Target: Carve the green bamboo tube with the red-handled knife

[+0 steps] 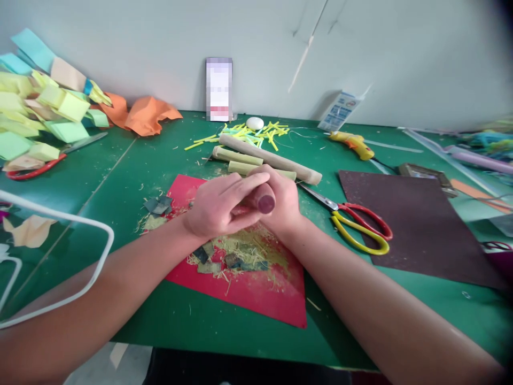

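Observation:
Both hands meet over a red sheet (256,291) on the green table (120,182). My right hand (285,206) is wrapped round a short dark-red rod (264,203), whose round end faces me. My left hand (218,206) lies over the rod and the right hand, fingers stretched along it. Under the hands, the red sheet carries yellowish shavings (244,254) and small dark scraps.
Pale wooden sticks (272,159) and yellow paper strips (252,133) lie behind the hands. Red-and-yellow scissors (356,222) and a dark brown sheet (420,227) are on the right, a yellow glue gun (355,143) beyond. Folded coloured papers (44,112) pile at the left, near a white wire frame (60,267).

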Demonstrator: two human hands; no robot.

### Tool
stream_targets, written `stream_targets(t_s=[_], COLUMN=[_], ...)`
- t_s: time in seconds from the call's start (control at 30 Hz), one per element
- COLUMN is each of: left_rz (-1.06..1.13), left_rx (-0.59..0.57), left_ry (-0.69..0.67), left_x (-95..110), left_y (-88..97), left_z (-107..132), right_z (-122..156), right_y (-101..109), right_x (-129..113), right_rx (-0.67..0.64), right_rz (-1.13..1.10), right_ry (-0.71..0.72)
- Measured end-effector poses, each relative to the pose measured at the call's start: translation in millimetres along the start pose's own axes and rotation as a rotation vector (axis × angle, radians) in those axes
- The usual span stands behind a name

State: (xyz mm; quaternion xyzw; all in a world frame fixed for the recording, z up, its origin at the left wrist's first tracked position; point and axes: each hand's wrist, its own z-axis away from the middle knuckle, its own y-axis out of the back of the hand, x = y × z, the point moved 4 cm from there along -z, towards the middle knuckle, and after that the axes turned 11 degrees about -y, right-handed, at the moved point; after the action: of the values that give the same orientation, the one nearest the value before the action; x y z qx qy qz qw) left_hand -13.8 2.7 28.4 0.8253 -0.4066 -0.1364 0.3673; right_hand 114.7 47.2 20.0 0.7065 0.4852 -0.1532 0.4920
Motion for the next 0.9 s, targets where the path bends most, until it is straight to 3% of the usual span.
stream_targets(t_s=[0.13,0.27,0.37,0.53,0.67,0.9], left_rz=[-0.006,0.027,0.050,0.086,0.075,0.049], left_rx=[0.226,0.429,0.487,0.501,0.498,0.529], left_ry=[-0.059,0.061,0.152,0.225,0.198,0.018], left_x=[-1,-17,-31,-39,-35,-26], left_y=[7.5,12.1,11.3,8.3,7.8,12.2], left_z=[0,6,11,14,16,18], right_z=[-3,-10,-13,-6,5,21], right_y=[3,10,17,19,15,6], right_x=[-5,-2,4,13,10,14], right_rx=[0.016,0.014,-0.054,-0.347,-0.364,-0.317], right_rz=[0.063,0.230,0.380,0.640,0.624,0.499], right_ry=[0.055,0.023,0.057,0.014,-0.050,-0.119])
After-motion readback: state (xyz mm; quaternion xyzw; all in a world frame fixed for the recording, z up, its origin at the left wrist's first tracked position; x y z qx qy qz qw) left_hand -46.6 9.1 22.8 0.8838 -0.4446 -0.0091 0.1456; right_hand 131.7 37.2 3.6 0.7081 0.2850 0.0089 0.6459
